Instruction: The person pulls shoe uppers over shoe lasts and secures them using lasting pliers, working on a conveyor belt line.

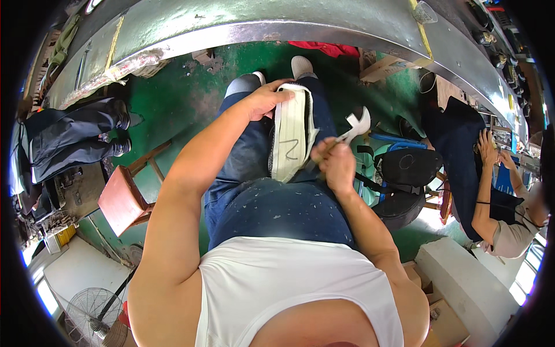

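Observation:
Across my thighs lies a long, shoe-shaped piece (291, 130) with its pale, ribbed face up, dark sides and a handwritten mark. It looks like an unfinished shoe turned sole up, though I cannot be sure. My left hand (268, 100) holds its far end, thumb on the pale face and fingers hidden around the side. Beside its right edge, my right hand (335, 162) is closed around the handle of a hammer, slightly blurred. The metal hammer head (359, 122) points up and away to the right, apart from the piece.
Ahead runs a long metal-topped bench (231, 36). A reddish stool (123, 199) stands left, near another person's dark-trousered legs (81, 136). To my right are a black bag (409, 168) and a seated co-worker (503, 196). A wire fan (92, 312) stands at lower left.

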Motion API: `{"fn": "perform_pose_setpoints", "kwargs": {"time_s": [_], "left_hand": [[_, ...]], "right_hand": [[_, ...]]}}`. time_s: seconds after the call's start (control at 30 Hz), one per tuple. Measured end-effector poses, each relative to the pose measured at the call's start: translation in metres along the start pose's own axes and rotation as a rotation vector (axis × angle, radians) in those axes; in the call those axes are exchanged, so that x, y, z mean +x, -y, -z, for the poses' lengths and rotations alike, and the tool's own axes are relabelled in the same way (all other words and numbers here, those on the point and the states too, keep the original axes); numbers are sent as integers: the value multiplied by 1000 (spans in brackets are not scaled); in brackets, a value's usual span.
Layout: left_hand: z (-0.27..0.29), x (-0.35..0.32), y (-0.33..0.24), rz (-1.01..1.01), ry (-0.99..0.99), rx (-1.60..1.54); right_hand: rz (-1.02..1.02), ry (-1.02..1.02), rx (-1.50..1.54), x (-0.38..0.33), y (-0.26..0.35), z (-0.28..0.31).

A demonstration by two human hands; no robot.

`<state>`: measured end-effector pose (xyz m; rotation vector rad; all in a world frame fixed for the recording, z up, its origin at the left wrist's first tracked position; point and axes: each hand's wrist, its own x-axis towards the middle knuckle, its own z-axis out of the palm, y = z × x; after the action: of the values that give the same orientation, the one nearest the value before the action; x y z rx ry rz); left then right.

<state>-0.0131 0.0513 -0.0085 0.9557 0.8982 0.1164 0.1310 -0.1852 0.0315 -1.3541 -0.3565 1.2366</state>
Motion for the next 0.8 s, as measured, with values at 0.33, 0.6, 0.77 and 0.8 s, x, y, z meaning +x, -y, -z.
{"fn": "perform_pose_setpoints", "kwargs": {"time_s": [0.33, 0.6, 0.77, 0.8], "left_hand": [[-5, -30, 29, -139, -238, 613], [-48, -77, 42, -13, -113, -7], [-28, -103, 40, 134, 150, -305], [-36, -102, 49, -35, 111, -193]], "right_hand": [[122, 81, -908, 70, 34, -6], [78, 107, -930, 78, 16, 3], [103, 109, -969, 66, 27, 5], [54, 130, -983, 60, 32, 9]]}}
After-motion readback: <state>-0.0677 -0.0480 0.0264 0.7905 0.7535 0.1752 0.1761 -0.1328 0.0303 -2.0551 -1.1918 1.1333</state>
